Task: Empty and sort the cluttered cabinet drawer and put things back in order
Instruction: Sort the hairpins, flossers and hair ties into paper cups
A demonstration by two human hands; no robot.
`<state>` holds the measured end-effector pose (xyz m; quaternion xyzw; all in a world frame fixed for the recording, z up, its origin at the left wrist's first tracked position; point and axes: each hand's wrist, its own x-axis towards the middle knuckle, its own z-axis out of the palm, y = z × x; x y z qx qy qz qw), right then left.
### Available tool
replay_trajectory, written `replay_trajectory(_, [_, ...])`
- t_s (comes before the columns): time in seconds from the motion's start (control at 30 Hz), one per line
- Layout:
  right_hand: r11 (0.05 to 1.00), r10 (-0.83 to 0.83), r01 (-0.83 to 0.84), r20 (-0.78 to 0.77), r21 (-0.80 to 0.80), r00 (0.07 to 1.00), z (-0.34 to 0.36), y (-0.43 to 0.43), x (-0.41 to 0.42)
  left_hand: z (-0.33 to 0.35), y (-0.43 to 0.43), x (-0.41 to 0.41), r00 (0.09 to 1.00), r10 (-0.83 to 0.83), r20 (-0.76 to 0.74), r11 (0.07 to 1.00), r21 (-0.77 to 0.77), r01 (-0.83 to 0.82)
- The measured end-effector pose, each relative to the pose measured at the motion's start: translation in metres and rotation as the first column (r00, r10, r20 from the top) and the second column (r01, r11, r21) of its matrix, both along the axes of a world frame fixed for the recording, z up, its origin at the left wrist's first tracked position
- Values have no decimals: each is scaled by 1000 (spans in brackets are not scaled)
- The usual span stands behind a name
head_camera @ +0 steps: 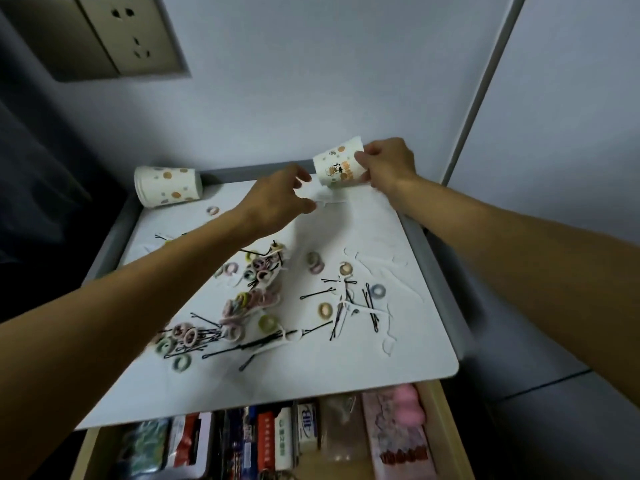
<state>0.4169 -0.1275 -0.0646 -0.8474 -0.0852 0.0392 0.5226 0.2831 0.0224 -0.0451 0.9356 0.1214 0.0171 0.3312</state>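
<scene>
My right hand grips a printed paper cup, tilted with its mouth toward the lower left, above the far edge of the white cabinet top. My left hand pinches a thin white piece, blurred, just below the cup's mouth. A second paper cup lies on its side at the far left corner. Small pastel hair ties and black bobby pins are scattered over the top. White floss picks lie at the right. The open drawer shows below.
Inside the drawer sit packets, a white box, a pink sponge and a pink patterned case. A wall socket is at the upper left. A grey raised rim borders the cabinet top.
</scene>
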Motion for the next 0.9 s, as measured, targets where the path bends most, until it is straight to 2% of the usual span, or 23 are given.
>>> replay_trajectory(0.13, [976,202,-212,171,44,964,23,-9,-46,6,-12,-19,986,5,167,991,131,-27])
replay_trajectory(0.23, [886,447,-461,182,42,876,41,-20,-109,16,-25,-54,979,-8,203,977,211,-35])
replay_trajectory(0.3, [843,519,-534,172,57,837,46,-28,-143,21,-32,-80,978,28,207,965,249,-80])
replay_trajectory(0.4, [866,485,-498,167,44,858,44,-47,-179,25,-40,-132,980,68,189,976,193,-105])
replay_trajectory(0.47, [901,430,-405,194,-155,882,29,-64,-184,17,-39,-164,986,82,144,994,67,-92])
replay_trajectory(0.5, [887,417,-352,192,-300,888,19,-70,-188,11,-36,-185,988,94,125,996,-7,-94])
replay_trajectory(0.57, [792,407,-284,121,-540,905,-2,-79,-188,-4,-33,-211,988,121,100,983,-148,-105])
replay_trajectory(0.63, [711,405,-259,79,-654,911,-17,-80,-188,-14,-31,-224,985,155,69,957,-257,-133])
replay_trajectory(0.83, [672,392,-249,50,-698,918,-22,-64,-175,-27,-21,-222,989,137,53,919,-380,-107])
replay_trajectory(0.9, [738,346,-245,41,-628,937,-17,-63,-164,-29,-19,-220,990,132,49,920,-379,-104])
